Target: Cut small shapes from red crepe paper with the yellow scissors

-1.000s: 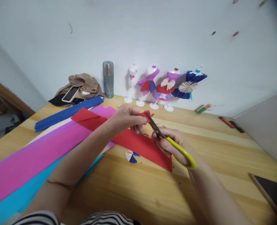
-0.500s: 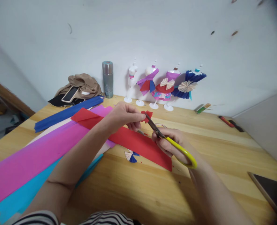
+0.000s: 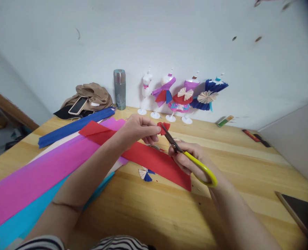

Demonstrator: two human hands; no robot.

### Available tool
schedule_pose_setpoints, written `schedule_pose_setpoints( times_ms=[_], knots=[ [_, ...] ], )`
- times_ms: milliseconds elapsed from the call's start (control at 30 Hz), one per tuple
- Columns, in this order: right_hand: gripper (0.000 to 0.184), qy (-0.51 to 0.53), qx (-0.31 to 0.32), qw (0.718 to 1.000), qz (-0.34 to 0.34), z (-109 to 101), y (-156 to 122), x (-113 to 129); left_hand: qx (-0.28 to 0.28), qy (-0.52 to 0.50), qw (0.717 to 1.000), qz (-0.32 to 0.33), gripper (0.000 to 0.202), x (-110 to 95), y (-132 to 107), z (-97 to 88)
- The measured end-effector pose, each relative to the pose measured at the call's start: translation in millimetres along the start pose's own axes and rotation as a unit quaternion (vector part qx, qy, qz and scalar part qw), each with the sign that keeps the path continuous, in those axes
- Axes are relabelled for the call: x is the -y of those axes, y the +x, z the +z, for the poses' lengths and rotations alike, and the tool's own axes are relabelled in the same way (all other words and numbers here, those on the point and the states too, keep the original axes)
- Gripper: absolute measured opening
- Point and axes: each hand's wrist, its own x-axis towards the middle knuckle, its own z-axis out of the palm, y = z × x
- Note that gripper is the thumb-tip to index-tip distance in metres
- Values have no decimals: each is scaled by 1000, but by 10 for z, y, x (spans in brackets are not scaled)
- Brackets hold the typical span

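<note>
- Head view: the left hand (image 3: 143, 129) pinches a small red paper piece (image 3: 163, 128) between thumb and fingers, above the table (image 3: 154, 211); the scrap is crinkled, with ragged, petal-like edges.
- The right hand (image 3: 186, 156) is curled around the scissors (image 3: 199, 169), fingers grasping them; a smooth, glossy yellow handle loop lies along the hand toward the wrist.
- Slim, dark metal blades slant up from the right hand to the scrap and overlap it in view; whether they bite into the paper, I cannot tell.
- Beneath both hands stretches a red strip (image 3: 156, 161), matte and flat, its far-left end folded to a point.
- Left of it, a broad magenta sheet (image 3: 49, 173) lies over a turquoise sheet (image 3: 29, 213), both long and soft-looking; a narrow blue sheet (image 3: 73, 129) lies behind.
- Near the red strip's front edge rests a small bow (image 3: 146, 173) of pleated cream and blue fans.
- Along the wall stand four white dress forms (image 3: 145, 92) on round bases, three wrapped in coloured, partly pleated pieces.
- To their left rise a cylindrical bottle (image 3: 120, 90) with a shiny lid and a rumpled tan cloth (image 3: 96, 93).
- Pale wood grain streaks the tabletop.
</note>
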Motion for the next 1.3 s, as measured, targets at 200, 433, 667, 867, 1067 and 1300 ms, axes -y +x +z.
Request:
schedule_pose_setpoints(
  times_ms=[200, 433, 667, 867, 1067, 1300],
  knots=[
    [47, 6, 2, 1000, -3, 0, 14, -2, -18, -10, 1000, -8, 17, -18, -5, 24],
    [46, -7, -3, 1000, -6, 14, 12, 14, -22, -23, 999, -6, 17, -6, 3, 33],
    [46, -17, -8, 1000, -3, 14, 14, 12, -21, -26, 999, -3, 17, 7, 8, 19],
    [45, -21, -18, 1000, -9, 11, 6, -13, -13, -34, 999, 0, 17, 19, 22, 24],
    [42, 10, -20, 1000, -9, 18, 3, -35, -10, -47, 999, 6, 19, 37, 20, 44],
    [42, 13, -29, 999, -11, 21, 6, -39, 1, -46, 999, 2, 19, 32, 16, 43]
  ],
)
